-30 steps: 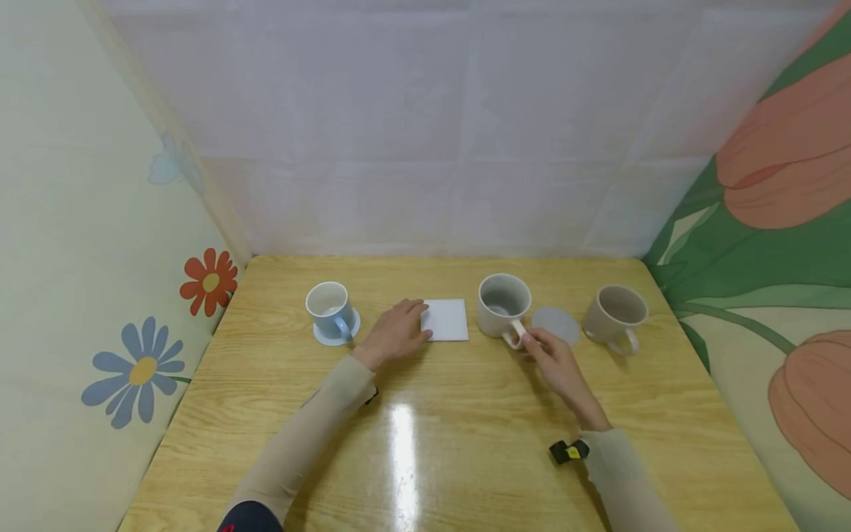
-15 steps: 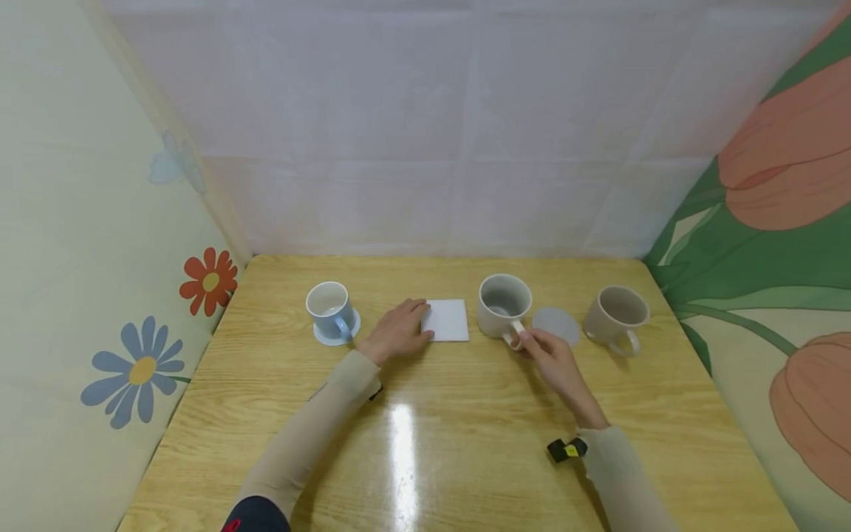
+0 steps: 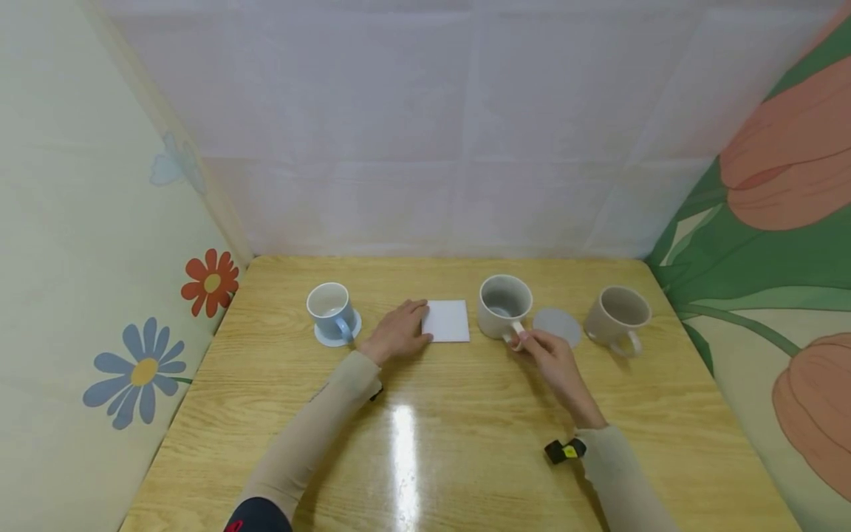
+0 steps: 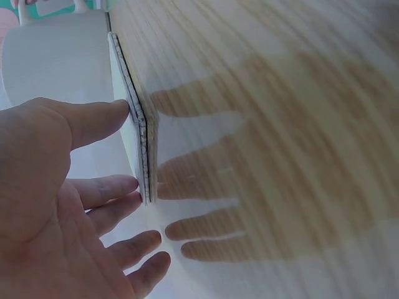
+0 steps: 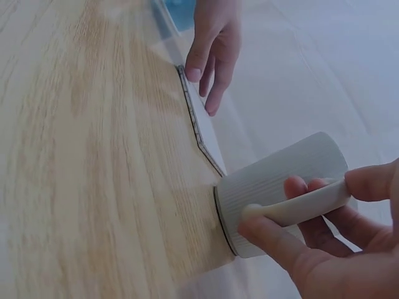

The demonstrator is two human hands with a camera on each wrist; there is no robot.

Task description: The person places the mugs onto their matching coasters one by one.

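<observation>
A white square coaster [image 3: 446, 321] lies flat near the middle of the wooden table. My left hand [image 3: 399, 331] is at its left side, thumb and fingertips touching the edge, fingers nearly straight. In the left wrist view, the thumb [image 4: 103, 121] lies at one end of the coaster's side and two fingers at the other. My right hand [image 3: 553, 358] pinches the handle of a white ribbed mug [image 3: 495, 316] between thumb and fingers. The mug stands upright just right of the coaster; the right wrist view shows its base on the table.
A pale blue mug [image 3: 331, 314] stands on a round light coaster [image 3: 326, 341] at the left. A round grey coaster [image 3: 558, 325] lies bare behind my right hand. Farther right is a beige mug [image 3: 610, 325], handle toward me. A white cloth [image 3: 425, 199] hangs behind the table.
The left forearm has shifted slightly right, its fingers staying at the coaster's side. The right hand keeps its grip on the mug handle, and the mugs stay in place.
</observation>
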